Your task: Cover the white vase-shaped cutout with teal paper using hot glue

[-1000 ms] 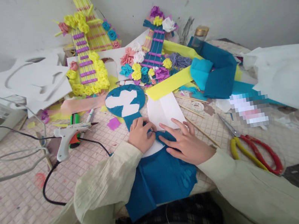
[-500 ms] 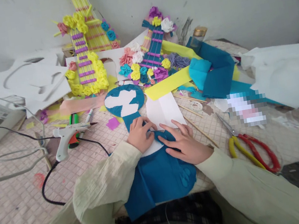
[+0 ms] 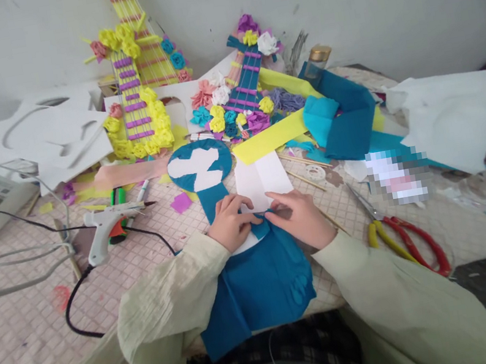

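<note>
At the near edge of the surface (image 3: 32, 341), the blue felt sheet (image 3: 261, 291) lies flat; the left hand (image 3: 230, 222) and right hand (image 3: 301, 218) pinch its top edge closed against the white paper strip (image 3: 262, 180). Beyond, left, rests a glue gun (image 3: 103, 225).

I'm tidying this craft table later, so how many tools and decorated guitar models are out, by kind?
Glue gun: 1
Scissors: 1
Flower-decorated guitar models, yellow and blue: 2
Blue guitar shape under the left hand and right hand: 1
Total: 5
</note>
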`<control>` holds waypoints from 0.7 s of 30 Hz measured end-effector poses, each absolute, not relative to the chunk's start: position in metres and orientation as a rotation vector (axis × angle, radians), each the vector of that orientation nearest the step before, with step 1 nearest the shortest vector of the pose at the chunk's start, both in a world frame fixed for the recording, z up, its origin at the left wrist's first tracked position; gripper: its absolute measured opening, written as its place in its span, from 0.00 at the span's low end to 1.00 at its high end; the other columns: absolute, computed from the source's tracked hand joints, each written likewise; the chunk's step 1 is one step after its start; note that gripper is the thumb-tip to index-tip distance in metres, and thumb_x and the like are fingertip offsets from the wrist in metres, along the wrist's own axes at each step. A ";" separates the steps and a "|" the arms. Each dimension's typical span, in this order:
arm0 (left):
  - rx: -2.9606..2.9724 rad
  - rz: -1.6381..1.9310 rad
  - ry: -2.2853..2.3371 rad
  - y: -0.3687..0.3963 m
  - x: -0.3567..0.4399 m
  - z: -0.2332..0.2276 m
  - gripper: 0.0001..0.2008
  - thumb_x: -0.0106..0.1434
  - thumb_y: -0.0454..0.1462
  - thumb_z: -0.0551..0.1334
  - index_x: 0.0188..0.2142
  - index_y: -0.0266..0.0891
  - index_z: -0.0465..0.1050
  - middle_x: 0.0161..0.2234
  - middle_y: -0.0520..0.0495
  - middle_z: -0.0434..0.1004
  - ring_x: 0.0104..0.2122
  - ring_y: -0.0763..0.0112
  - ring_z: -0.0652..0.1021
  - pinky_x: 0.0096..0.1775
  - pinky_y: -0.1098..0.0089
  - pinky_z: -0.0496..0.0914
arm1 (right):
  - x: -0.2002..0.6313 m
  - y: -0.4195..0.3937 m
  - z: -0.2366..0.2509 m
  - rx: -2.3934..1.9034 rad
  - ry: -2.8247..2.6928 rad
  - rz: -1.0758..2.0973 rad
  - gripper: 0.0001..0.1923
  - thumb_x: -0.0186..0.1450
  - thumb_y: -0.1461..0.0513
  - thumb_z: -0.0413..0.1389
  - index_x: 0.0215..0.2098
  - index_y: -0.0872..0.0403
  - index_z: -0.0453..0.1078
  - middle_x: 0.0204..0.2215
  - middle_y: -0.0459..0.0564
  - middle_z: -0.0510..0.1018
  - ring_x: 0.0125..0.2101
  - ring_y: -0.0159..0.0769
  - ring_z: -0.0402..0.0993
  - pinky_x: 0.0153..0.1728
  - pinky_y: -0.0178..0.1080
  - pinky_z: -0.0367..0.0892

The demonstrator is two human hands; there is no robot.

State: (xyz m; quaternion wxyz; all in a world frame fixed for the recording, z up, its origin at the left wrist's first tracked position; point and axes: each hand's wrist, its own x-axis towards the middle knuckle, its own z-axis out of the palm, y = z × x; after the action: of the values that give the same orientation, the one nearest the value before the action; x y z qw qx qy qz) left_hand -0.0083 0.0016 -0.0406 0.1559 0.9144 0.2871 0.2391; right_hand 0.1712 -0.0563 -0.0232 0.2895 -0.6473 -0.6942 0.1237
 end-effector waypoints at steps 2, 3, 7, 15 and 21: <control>2.612 0.676 0.825 0.001 -0.008 -0.039 0.16 0.52 0.26 0.56 0.30 0.47 0.77 0.40 0.47 0.68 0.46 0.61 0.64 0.46 0.60 0.58 | 0.168 -0.054 -0.023 -1.767 -1.828 0.380 0.17 0.57 0.60 0.55 0.45 0.53 0.70 0.28 0.48 0.77 0.33 0.36 0.71 0.42 0.44 0.63; 2.608 0.666 0.829 0.001 -0.008 -0.039 0.16 0.52 0.26 0.56 0.30 0.47 0.77 0.40 0.47 0.68 0.46 0.61 0.64 0.46 0.60 0.58 | 0.167 -0.054 -0.024 -1.775 -1.806 0.412 0.17 0.56 0.60 0.55 0.44 0.52 0.70 0.28 0.48 0.77 0.31 0.35 0.71 0.41 0.43 0.64; 2.604 0.653 0.839 0.001 -0.007 -0.039 0.16 0.53 0.26 0.56 0.30 0.47 0.77 0.40 0.48 0.68 0.46 0.62 0.64 0.46 0.60 0.57 | 0.169 -0.054 -0.027 -1.735 -1.736 0.549 0.17 0.57 0.61 0.54 0.44 0.53 0.71 0.29 0.48 0.76 0.29 0.32 0.71 0.37 0.38 0.66; 2.614 0.655 0.816 0.001 -0.008 -0.040 0.14 0.53 0.26 0.56 0.29 0.46 0.77 0.39 0.48 0.69 0.45 0.63 0.64 0.46 0.61 0.57 | 0.171 -0.053 -0.024 -1.765 -1.726 0.632 0.14 0.58 0.61 0.54 0.42 0.52 0.72 0.29 0.47 0.75 0.32 0.32 0.71 0.37 0.37 0.65; 2.603 0.649 0.799 0.002 -0.009 -0.039 0.15 0.54 0.26 0.56 0.30 0.47 0.77 0.38 0.48 0.69 0.45 0.64 0.65 0.47 0.61 0.57 | 0.169 -0.061 -0.026 -1.667 -1.866 0.332 0.14 0.60 0.61 0.51 0.43 0.50 0.71 0.34 0.49 0.73 0.36 0.33 0.68 0.42 0.41 0.57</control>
State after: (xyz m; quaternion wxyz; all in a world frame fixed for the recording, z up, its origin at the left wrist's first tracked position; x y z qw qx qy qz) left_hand -0.0089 0.0015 -0.0391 0.1703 0.9163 0.2814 0.2285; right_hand 0.1693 -0.0612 -0.0261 0.3041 -0.6292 -0.7043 0.1254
